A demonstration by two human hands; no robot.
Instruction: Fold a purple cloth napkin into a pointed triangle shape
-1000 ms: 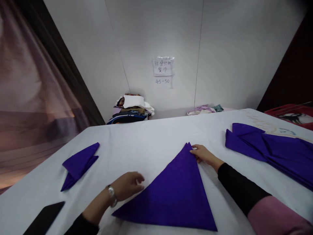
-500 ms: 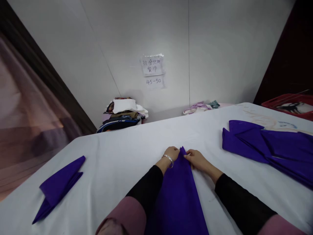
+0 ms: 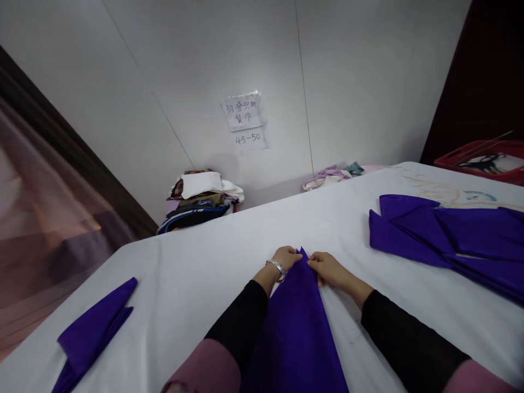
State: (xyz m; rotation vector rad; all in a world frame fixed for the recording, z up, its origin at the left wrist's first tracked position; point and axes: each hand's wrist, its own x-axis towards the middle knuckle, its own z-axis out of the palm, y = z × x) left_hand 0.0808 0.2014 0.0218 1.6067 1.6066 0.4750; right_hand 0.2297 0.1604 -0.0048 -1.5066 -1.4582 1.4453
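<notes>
A purple cloth napkin [image 3: 297,327] lies folded into a narrow triangle on the white table [image 3: 213,262], its tip pointing away from me. My left hand [image 3: 285,257] pinches the left side of the tip, a silver bracelet on its wrist. My right hand [image 3: 326,269] pinches the right side of the same tip. Both hands meet at the point, fingers closed on the fabric.
A folded purple napkin [image 3: 94,333] lies at the near left. A pile of purple napkins [image 3: 450,234] lies at the right. Stacked clothes [image 3: 200,199] and more fabric [image 3: 329,177] sit against the wall. A red basket [image 3: 483,161] stands far right.
My left hand carried the napkin's left corner over to the tip, turning the wide triangle into a narrow one. Since half a second ago both hands have stayed at the tip.
</notes>
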